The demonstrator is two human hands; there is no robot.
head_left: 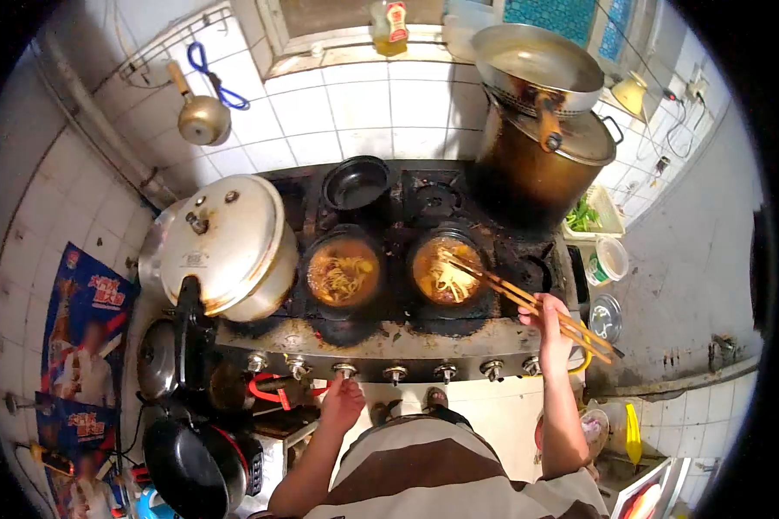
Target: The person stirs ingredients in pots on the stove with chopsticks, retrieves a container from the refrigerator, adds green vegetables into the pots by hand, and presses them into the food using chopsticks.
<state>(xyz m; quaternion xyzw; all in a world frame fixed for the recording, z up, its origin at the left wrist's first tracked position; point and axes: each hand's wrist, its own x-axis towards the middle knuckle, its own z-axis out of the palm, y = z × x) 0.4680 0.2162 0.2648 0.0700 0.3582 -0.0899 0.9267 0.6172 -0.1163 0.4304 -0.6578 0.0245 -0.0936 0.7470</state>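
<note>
right hand [549, 322] holding chopsticks [506, 289] in noodles [451, 282], left hand [344, 403] at knob [344, 370]

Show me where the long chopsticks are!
In the head view, the chopsticks are right of the middle, held in the right hand, their tips at the noodles in the right-hand black pot.

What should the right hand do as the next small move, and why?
Perhaps the right hand should gently spread the noodles in the right pot. They look heaped together in the middle, and the tips of the chopsticks it holds are at the heap. The left hand is down at a stove knob.
</note>
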